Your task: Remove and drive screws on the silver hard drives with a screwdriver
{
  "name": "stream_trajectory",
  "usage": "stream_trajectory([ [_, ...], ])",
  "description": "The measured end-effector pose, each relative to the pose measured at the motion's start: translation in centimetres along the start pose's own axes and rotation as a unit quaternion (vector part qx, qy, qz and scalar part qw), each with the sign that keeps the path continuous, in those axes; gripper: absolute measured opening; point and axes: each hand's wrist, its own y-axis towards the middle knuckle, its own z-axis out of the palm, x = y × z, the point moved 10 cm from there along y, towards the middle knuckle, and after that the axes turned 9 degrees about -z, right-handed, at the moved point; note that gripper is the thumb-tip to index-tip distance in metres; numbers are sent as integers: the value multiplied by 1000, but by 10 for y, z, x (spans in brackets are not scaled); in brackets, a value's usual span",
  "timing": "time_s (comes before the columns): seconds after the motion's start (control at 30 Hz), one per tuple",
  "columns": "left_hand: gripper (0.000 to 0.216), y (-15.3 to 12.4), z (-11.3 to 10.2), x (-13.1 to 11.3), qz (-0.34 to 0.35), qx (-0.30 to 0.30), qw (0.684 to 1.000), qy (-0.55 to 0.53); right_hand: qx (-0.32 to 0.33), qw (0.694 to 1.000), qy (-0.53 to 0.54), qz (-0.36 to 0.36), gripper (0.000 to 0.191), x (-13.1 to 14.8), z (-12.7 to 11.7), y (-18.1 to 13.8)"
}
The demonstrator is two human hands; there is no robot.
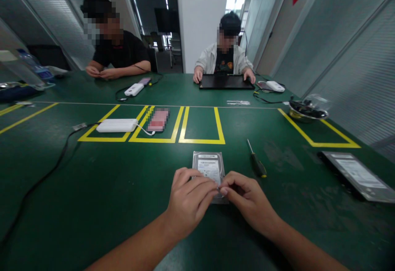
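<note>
A silver hard drive (208,165) with a white label lies flat on the green table (123,180) just in front of me. My left hand (188,201) rests over its near left corner, fingers curled and pinched toward the middle. My right hand (247,199) meets it over the near edge, fingertips pressed together on something too small to name. A screwdriver (256,160) with a black and yellow handle lies just right of the drive, untouched.
Yellow tape boxes mark the table; one holds a white power bank (117,125) with a cable to a phone (158,120). A flat drive-like device (358,175) lies at right, a metal bowl (308,110) beyond. Two people sit across; a black cable (46,172) trails left.
</note>
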Motion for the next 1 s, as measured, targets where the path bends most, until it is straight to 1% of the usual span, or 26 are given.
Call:
stream_trajectory([
  [0.23, 11, 5, -4, 0, -18, -25, 999, -20, 1, 999, 35, 4, 17, 3, 0, -1],
  [0.37, 12, 6, -6, -4, -4, -36, 999, -26, 1, 999, 41, 11, 18, 5, 1, 0],
  [0.5, 13, 7, -4, -5, 9, -35, 999, 1, -3, 999, 36, 12, 19, 7, 0, 1],
  [0.67, 13, 6, -2, -14, 50, -34, 996, 62, -13, 999, 33, 34, 21, 1, -1, -1],
  [0.77, 11, 4, 0, -15, 60, -33, 994, 86, -13, 999, 24, 33, 22, 1, -1, 0],
  [0.9, 9, 2, 6, -11, 45, -23, 994, 100, -11, 1000, 8, 20, 23, 5, 0, 1],
  [1.0, 4, 3, 10, -6, 24, -7, 996, 85, -19, 1000, -8, 15, 22, 4, 0, -1],
])
